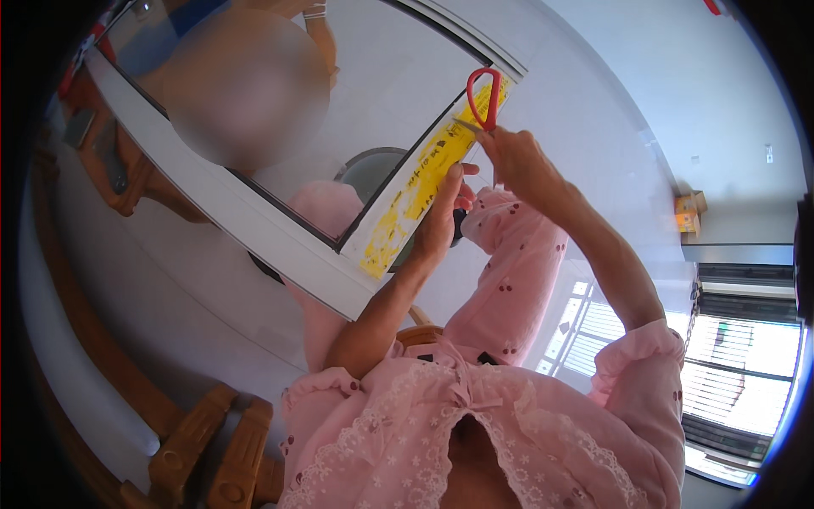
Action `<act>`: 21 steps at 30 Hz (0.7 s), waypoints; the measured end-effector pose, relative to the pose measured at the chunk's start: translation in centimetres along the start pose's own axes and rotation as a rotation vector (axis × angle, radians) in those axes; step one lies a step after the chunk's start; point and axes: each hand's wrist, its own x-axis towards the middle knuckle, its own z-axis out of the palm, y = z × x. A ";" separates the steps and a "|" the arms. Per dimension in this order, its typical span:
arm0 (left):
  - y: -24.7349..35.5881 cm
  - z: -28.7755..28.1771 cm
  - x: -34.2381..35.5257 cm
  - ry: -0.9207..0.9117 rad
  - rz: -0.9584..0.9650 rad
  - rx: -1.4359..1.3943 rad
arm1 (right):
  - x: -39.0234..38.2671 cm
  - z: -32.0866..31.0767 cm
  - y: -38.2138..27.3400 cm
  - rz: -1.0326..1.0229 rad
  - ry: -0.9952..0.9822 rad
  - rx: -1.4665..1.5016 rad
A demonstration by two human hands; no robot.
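A white window frame (271,248) lies slanted across the space before me. Along its right bar runs a torn, patchy yellow tape strip (392,227) with dark print. My right hand (519,156) is closed around red-handled scissors (491,119), one red loop sticking up past the fingers. Their metal blade points left and meets the yellow strip near its upper part. Below it, my left hand (437,219) grips the bar's right edge, thumb up against the tape; its other fingers are partly hidden.
Beyond the frame another person shows, partly blurred, with a raised arm (320,38). A brown wooden chair (127,170) stands at the left, more carved wooden furniture (233,450) at lower left. A yellow-orange box (688,212) sits by the right wall, near a barred window (738,356).
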 end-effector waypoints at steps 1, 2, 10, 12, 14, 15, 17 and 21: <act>-0.1 0.0 -0.1 0.004 -0.002 -0.001 | -0.7 0.9 -0.1 -0.204 0.112 -0.127; -0.1 0.0 -0.1 0.009 -0.004 -0.002 | -1.0 1.4 0.0 -0.407 0.224 -0.253; -0.7 -0.6 0.1 -0.010 -0.017 -0.003 | -1.6 0.9 -1.4 -0.247 0.031 -0.145; -1.2 -1.0 0.0 -0.025 -0.031 0.010 | -1.7 1.0 -1.7 -0.296 0.025 -0.109; -0.6 -0.2 0.0 0.013 -0.018 -0.010 | -1.2 0.6 -1.1 -0.256 0.067 -0.115; -0.7 0.0 0.0 0.009 -0.021 -0.010 | -1.2 0.7 -0.9 -0.252 0.067 -0.115; -0.5 -0.1 0.1 -0.002 -0.008 -0.018 | -1.0 0.8 -0.9 -0.258 0.079 -0.057; -1.3 -1.0 0.1 -0.035 -0.030 -0.024 | -1.4 1.1 -1.9 -0.023 -0.022 0.209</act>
